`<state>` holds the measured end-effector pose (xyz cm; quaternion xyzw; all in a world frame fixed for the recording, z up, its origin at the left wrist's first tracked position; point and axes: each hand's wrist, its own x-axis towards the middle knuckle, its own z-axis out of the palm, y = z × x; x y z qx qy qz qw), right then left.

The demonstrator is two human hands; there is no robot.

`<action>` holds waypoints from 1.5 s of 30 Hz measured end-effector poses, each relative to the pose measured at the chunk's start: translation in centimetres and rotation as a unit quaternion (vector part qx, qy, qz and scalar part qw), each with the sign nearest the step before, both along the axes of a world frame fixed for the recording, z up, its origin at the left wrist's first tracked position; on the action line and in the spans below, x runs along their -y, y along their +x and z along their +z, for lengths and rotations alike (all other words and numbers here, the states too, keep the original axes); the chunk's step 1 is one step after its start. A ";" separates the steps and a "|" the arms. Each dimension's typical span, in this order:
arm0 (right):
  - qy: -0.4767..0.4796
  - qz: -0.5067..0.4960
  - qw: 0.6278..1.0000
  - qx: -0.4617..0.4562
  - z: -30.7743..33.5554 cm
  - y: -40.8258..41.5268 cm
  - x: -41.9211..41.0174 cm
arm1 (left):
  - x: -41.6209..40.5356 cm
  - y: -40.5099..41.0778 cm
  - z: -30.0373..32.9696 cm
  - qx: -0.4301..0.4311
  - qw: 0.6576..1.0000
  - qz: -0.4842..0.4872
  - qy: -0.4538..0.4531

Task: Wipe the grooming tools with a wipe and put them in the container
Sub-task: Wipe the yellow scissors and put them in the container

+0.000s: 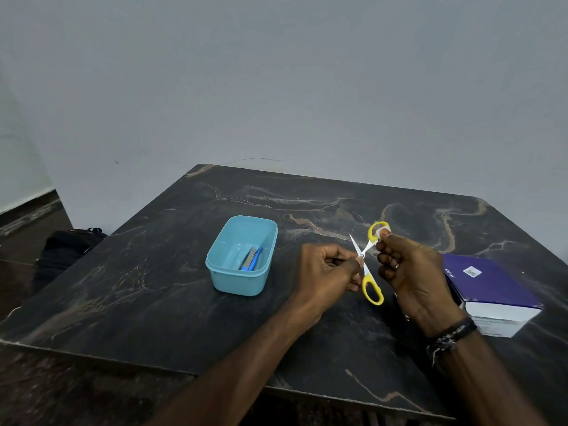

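Both hands (pixel 325 272) (pixel 408 272) pinch yellow scissors (pixel 368 265) beside blue container (pixel 229 282) holding two tools (pixel 252 259).

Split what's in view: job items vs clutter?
Job: scissors, held open by left hand and right hand; blue container; tools already in it.
Clutter: purple box; black bag on the floor.

We record one dark marbled table (pixel 184 302): on it, left of centre, a light blue container (pixel 233 282); at the right edge, a purple box (pixel 491 290).
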<state>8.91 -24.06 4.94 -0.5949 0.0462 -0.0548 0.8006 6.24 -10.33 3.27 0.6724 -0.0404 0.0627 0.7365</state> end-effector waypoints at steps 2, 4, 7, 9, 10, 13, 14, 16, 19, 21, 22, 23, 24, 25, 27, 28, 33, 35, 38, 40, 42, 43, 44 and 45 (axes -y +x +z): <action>0.004 0.001 1.000 0.000 -0.1 0.0 0.1 | 0.0 0.0 0.0 0.001 1.000 0.003 0.002; -0.011 0.014 1.000 0.003 -0.1 0.0 0.1 | 0.0 0.1 -0.1 0.001 1.000 0.006 0.001; -0.041 0.026 0.999 0.009 -0.1 -0.2 -0.2 | -0.1 0.1 0.0 -0.002 1.000 0.009 -0.003; -0.035 0.011 0.999 0.009 0.0 -0.1 -0.3 | -0.1 0.1 0.0 -0.005 1.000 0.007 -0.006; -0.023 -0.001 1.000 0.008 0.0 -0.1 -0.2 | 0.0 0.1 0.0 -0.005 1.000 0.005 -0.008; 0.007 -0.024 1.000 0.004 0.0 0.1 0.0 | 0.1 0.0 0.1 -0.004 1.000 0.008 -0.023; 0.011 -0.023 1.000 0.006 0.0 0.1 0.1 | 0.1 0.0 0.2 -0.005 0.999 0.013 -0.033; 0.014 -0.012 1.000 0.008 0.0 0.0 0.0 | 0.0 0.1 0.4 -0.014 0.998 0.028 -0.061; 0.005 0.010 1.000 0.009 0.1 -0.1 -0.1 | -0.1 0.4 0.7 -0.035 0.991 0.046 -0.120; -0.004 0.033 0.999 0.009 0.1 -0.2 -0.2 | -0.1 0.5 0.8 -0.047 0.985 0.057 -0.156; -0.008 0.046 0.999 0.006 0.1 -0.2 -0.3 | -0.2 0.6 0.7 -0.050 0.983 0.065 -0.166; -0.014 0.057 0.998 0.004 0.1 -0.3 -0.3 | -0.2 0.8 0.6 -0.052 0.981 0.074 -0.172; -0.020 0.067 0.998 0.001 0.1 -0.3 -0.3 | -0.3 0.9 0.5 -0.051 0.979 0.085 -0.178; -0.027 0.075 0.997 -0.002 0.0 -0.3 -0.4 | -0.3 0.9 0.5 -0.050 0.977 0.096 -0.185; -0.043 0.093 0.995 -0.007 0.0 -0.4 -0.6 | -0.4 1.1 0.4 -0.048 0.972 0.114 -0.202; -0.051 0.103 0.993 -0.009 0.0 -0.5 -0.7 | -0.4 1.1 0.4 -0.048 0.970 0.121 -0.206; -0.091 0.130 0.987 -0.015 -0.1 -0.7 -0.9 | -0.7 1.0 0.5 -0.036 0.965 0.126 -0.226; -0.105 0.136 0.985 -0.015 -0.2 -0.8 -0.9 | -0.7 0.9 0.6 -0.034 0.965 0.123 -0.230; -0.108 0.137 0.985 -0.008 -0.2 -1.0 -1.0 | -0.8 0.8 0.7 -0.031 0.965 0.133 -0.224; -0.101 0.128 0.987 0.002 0.0 -1.1 -1.1 | -0.7 0.9 0.6 -0.025 0.966 0.141 -0.215; -0.095 0.116 0.989 0.009 0.0 -1.1 -1.2 | -0.7 0.9 0.7 -0.017 0.964 0.150 -0.218; -0.092 0.109 0.990 0.010 -0.1 -1.1 -1.3 | -0.7 0.9 0.7 -0.014 0.963 0.152 -0.223; -0.088 0.103 0.991 0.011 -0.1 -1.1 -1.3 | -0.7 0.9 0.7 -0.013 0.962 0.152 -0.227; -0.084 0.095 0.992 0.010 -0.2 -1.0 -1.3 | -0.7 0.9 0.8 -0.014 0.961 0.153 -0.229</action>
